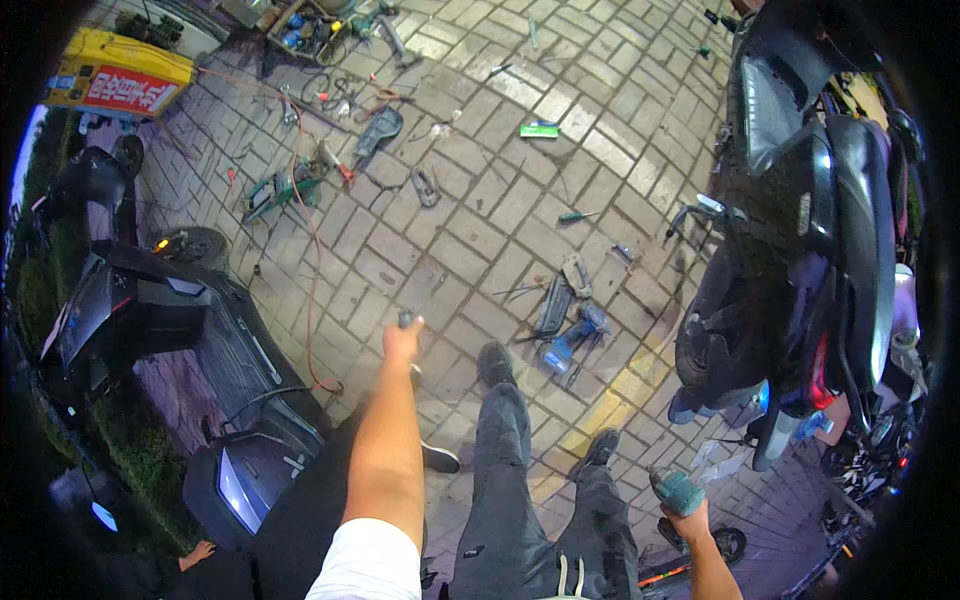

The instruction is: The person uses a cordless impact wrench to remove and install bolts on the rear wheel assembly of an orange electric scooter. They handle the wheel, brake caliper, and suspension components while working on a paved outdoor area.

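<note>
Left hand [402, 346] closed on one dark piece [405, 318], perhaps metal; right hand [690, 522] on one green power tool [678, 492].

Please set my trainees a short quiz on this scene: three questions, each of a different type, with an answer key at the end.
1. Multiple choice: which of the person's hands holds the green power tool?
a) left
b) right
c) neither

2. True or false: the screwdriver lies on the scooter seat.

3. Fill in the blank: the power tool lying ahead of the right shoe is mainly ____ in colour.

Key:
1. b, the right hand.
2. False; the screwdriver lies on the paving.
3. Blue.
</note>
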The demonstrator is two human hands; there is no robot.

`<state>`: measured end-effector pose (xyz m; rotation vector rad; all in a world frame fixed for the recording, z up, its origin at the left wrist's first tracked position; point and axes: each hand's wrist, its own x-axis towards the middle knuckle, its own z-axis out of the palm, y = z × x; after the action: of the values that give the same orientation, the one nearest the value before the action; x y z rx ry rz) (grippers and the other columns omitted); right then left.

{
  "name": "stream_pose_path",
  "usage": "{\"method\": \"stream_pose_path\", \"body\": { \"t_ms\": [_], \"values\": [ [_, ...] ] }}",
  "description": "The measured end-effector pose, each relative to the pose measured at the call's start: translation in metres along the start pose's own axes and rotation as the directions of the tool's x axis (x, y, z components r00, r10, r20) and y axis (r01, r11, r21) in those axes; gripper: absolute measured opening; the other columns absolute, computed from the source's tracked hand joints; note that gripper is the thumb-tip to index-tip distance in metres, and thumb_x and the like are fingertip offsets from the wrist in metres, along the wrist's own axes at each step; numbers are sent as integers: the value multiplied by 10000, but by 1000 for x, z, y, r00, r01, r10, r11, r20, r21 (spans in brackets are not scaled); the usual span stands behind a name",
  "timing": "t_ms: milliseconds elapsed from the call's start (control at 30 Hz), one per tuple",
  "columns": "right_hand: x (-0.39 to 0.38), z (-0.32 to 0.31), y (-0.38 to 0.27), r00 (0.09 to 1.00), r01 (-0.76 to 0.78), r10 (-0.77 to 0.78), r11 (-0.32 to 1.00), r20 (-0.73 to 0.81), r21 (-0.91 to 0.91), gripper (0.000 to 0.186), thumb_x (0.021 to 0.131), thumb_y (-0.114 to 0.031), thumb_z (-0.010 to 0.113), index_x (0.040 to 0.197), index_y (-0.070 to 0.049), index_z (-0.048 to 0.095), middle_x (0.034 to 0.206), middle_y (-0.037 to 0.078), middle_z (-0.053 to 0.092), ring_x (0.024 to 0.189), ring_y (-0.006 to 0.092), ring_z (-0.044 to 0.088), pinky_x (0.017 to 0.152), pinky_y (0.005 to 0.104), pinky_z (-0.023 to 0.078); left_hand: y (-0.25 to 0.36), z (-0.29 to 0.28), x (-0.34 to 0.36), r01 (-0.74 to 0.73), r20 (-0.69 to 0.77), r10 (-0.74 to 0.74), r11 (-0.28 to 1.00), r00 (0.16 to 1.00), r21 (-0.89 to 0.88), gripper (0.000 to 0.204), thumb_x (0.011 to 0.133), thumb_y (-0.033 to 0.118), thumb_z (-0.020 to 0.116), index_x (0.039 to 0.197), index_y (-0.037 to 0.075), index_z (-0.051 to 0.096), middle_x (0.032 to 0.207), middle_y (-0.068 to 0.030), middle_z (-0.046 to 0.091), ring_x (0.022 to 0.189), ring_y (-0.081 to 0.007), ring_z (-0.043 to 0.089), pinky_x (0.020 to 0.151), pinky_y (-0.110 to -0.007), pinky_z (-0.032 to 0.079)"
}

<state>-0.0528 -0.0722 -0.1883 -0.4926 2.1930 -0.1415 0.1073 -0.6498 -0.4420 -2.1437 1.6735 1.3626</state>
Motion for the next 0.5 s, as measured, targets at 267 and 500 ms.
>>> {"method": "stream_pose_path", "body": {
  "t_ms": [267, 500],
  "values": [
    [72, -4, -76, 955, 236, -197, 958, 224, -165, 235, 690, -220, 663, 909, -139, 632, 868, 95, 648, 785, 318, 609, 690, 397, 481, 76, -86, 154, 119, -250, -25, 922, 968, 369, 913, 714, 680, 555, 1169, -109, 494, 1203, -296, 500, 1152, -373, 476, 950, -478, 368],
    [139, 7, -73, 986, 148, -151, 988, 73, 46, 237, 681, -165, 667, 904, -96, 626, 840, 124, 641, 780, 317, 617, 692, 367, 495, -19, 27, 58, 20, 44, -25, 993, 999, 118, 654, 789, 440, 656, 1146, -91, 521, 1173, -239, 552, 1101, -300, 524, 920, -382, 400]
  ]
}}
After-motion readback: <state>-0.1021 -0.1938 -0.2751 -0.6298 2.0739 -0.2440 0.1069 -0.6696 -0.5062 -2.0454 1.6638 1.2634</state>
